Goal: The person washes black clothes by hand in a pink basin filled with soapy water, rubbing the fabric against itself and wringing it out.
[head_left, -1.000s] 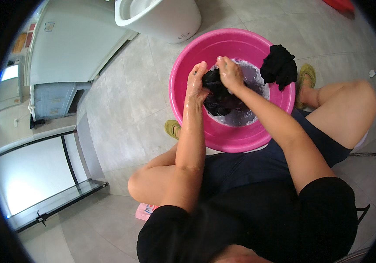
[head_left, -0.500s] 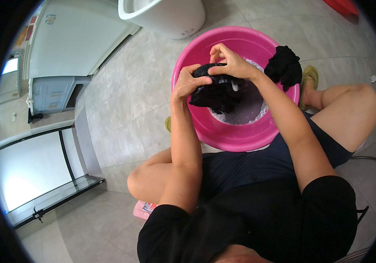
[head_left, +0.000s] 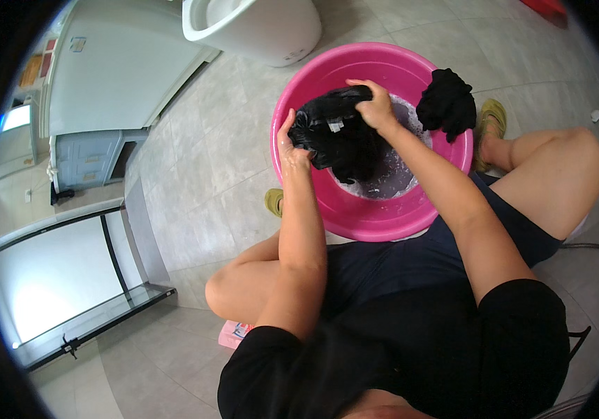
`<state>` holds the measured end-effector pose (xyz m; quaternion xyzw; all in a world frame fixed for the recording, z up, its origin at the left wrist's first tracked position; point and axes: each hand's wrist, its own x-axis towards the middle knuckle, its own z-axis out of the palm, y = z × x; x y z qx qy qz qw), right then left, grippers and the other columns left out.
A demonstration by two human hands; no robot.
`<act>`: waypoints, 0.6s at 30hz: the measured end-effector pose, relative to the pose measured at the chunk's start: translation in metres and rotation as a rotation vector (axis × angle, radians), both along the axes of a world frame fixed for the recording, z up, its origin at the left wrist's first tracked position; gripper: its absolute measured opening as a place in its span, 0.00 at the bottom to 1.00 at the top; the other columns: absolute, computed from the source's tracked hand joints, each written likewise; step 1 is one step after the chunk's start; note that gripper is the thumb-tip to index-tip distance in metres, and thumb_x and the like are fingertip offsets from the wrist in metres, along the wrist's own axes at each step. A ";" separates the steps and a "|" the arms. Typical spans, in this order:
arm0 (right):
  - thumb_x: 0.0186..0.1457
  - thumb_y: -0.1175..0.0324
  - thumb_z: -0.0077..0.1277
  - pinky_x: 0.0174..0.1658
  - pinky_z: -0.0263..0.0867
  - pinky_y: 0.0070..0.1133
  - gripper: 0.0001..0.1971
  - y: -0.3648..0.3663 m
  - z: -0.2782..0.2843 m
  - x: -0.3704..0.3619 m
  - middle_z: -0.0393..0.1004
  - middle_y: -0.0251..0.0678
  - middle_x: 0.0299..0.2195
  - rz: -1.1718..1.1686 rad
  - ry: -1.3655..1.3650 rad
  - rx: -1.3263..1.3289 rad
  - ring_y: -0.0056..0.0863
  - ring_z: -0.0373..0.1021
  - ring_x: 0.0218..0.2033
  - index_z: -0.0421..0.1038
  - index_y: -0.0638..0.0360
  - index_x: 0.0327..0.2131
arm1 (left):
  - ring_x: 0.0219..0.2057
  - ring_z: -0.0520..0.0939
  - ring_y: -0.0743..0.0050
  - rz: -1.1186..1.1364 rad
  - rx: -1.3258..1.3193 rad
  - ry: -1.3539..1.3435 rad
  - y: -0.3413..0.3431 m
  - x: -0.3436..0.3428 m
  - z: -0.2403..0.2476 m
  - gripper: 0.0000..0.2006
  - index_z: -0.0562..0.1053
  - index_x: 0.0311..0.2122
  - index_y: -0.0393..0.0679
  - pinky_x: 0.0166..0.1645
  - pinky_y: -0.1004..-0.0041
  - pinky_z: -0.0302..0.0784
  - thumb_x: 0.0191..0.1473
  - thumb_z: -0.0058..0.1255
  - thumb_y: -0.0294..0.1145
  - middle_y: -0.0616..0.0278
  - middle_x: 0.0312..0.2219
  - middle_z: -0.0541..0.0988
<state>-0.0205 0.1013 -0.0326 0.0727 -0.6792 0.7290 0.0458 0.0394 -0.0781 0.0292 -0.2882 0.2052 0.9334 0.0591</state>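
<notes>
Between my two hands a wet black garment (head_left: pixel 345 146) is stretched out, with its gathered waistband uppermost and a small white label showing. My left hand (head_left: pixel 291 143) grips the band's left end, thumb in front. At the other end, my right hand (head_left: pixel 378 109) has its fingers closed round the cloth. The lower folds hang over a round pink basin (head_left: pixel 376 229) and the grey, sudsy water (head_left: pixel 398 174) in it. A second black cloth (head_left: pixel 447 105) lies bunched over the basin's right rim, untouched.
A white toilet (head_left: pixel 257 31) stands beyond the basin to the left. My feet in yellow-green shoes (head_left: pixel 491 117) flank the basin. A pink packet (head_left: pixel 233 334) lies by my left knee, and a hose (head_left: pixel 596 248) runs along the tiled floor at right. A red object (head_left: pixel 547 10) sits far right.
My hands have moved apart, spreading the bunched waistband between them. The right hand has lowered its raised fingers onto the cloth, and the white label now faces up nearer the middle.
</notes>
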 end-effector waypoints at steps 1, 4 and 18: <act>0.32 0.79 0.46 0.44 0.64 0.21 0.23 -0.017 0.027 0.012 0.74 0.38 0.36 -0.042 0.197 0.033 0.31 0.70 0.39 0.72 0.58 0.39 | 0.35 0.78 0.53 0.007 -0.007 -0.061 -0.008 0.002 -0.013 0.12 0.73 0.35 0.36 0.45 0.57 0.73 0.48 0.51 0.34 0.52 0.33 0.78; 0.34 0.74 0.50 0.50 0.57 0.31 0.17 -0.043 0.084 0.068 0.73 0.34 0.36 0.097 0.416 0.261 0.31 0.67 0.44 0.71 0.57 0.35 | 0.37 0.77 0.57 0.004 0.097 0.095 -0.003 0.005 -0.044 0.14 0.71 0.40 0.39 0.47 0.60 0.72 0.53 0.42 0.38 0.53 0.35 0.77; 0.46 0.58 0.54 0.29 0.65 0.30 0.13 -0.043 0.087 0.075 0.72 0.39 0.22 -0.105 0.289 0.344 0.40 0.70 0.24 0.68 0.57 0.21 | 0.26 0.73 0.70 -0.006 -0.064 0.494 0.049 0.006 -0.044 0.19 0.70 0.30 0.46 0.34 0.70 0.71 0.56 0.38 0.51 0.65 0.21 0.70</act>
